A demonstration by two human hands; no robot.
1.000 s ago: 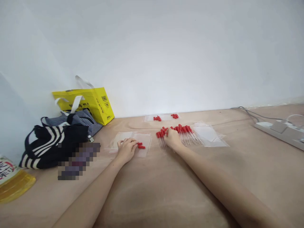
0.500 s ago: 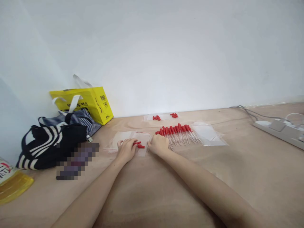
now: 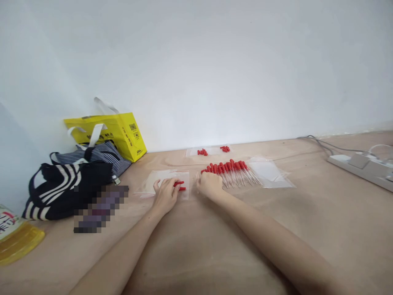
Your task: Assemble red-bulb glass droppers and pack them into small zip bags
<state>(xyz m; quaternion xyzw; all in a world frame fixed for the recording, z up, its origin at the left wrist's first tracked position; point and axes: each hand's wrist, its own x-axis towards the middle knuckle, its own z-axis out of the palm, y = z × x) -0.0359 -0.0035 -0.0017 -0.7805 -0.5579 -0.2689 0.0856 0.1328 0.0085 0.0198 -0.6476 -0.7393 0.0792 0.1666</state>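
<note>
Left of the red-topped droppers, the left hand, loosely curled, touches red caps on clear bags; the right hand, half-closed beside them, hides its grip.

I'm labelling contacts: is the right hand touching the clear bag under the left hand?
Apart. The head view shows a strip of tabletop between the right hand and the near edge of the clear bag.

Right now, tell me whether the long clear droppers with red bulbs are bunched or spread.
Spread out: the droppers lie side by side in a row, red bulbs toward the white wall. The right hand hides part.
</note>
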